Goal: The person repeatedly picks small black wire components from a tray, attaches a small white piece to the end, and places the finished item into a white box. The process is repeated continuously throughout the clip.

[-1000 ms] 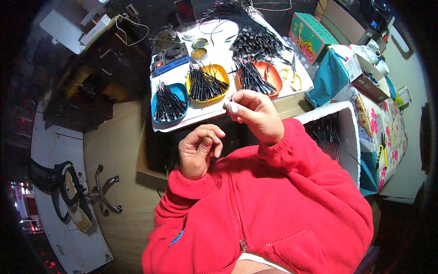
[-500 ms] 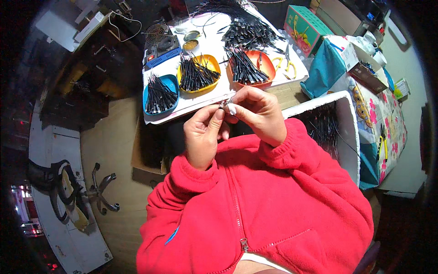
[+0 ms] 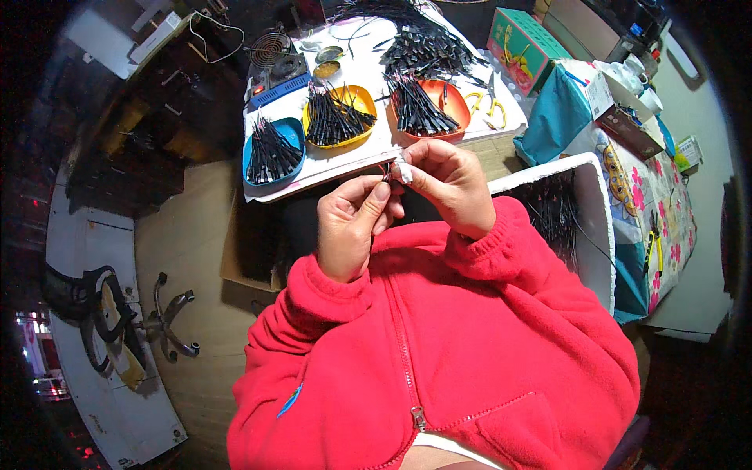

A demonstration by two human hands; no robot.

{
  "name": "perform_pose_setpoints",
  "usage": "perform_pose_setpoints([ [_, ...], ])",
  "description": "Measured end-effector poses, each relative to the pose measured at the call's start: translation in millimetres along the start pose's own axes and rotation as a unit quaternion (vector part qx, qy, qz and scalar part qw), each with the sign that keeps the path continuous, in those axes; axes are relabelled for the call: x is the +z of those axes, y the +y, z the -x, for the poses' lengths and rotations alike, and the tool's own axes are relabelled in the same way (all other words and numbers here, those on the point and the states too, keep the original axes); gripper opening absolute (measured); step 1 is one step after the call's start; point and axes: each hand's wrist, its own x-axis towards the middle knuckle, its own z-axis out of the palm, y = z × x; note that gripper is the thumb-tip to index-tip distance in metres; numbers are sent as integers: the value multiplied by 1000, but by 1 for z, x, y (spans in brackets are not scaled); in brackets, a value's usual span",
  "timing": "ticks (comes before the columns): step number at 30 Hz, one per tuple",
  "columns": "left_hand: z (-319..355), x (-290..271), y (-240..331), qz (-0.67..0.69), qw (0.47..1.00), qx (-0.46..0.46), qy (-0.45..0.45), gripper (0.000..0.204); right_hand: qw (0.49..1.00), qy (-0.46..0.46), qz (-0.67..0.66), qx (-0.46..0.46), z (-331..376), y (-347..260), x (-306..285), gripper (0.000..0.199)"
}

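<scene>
head view: small black part (image 3: 389, 171) pinched between both hands.

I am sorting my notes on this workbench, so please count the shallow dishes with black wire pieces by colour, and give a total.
Blue dish: 1
Yellow dish: 1
Orange-red dish: 1
Total: 3 dishes, all on the white board beyond the left hand and right hand.
</scene>
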Motion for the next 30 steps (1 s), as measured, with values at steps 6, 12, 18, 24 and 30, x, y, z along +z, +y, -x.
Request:
perform_pose_setpoints([
  [6,1,-4,-3,12,1000,9,7,17,993,7,-87,78,0,6,3,14],
  [12,3,-4,-4,-20,999,13,28,14,998,-4,-54,32,2,1,3,15],
  [18,3,-6,-5,-35,999,8,19,16,995,-6,-91,41,0,5,2,18],
  [24,3,-7,-8,-8,1000,16,14,17,929,-57,-326,164,-1,18,5,11],
  [30,3,-12,-6,33,999,-23,-12,17,937,-70,-284,192,0,18,1,10],
])
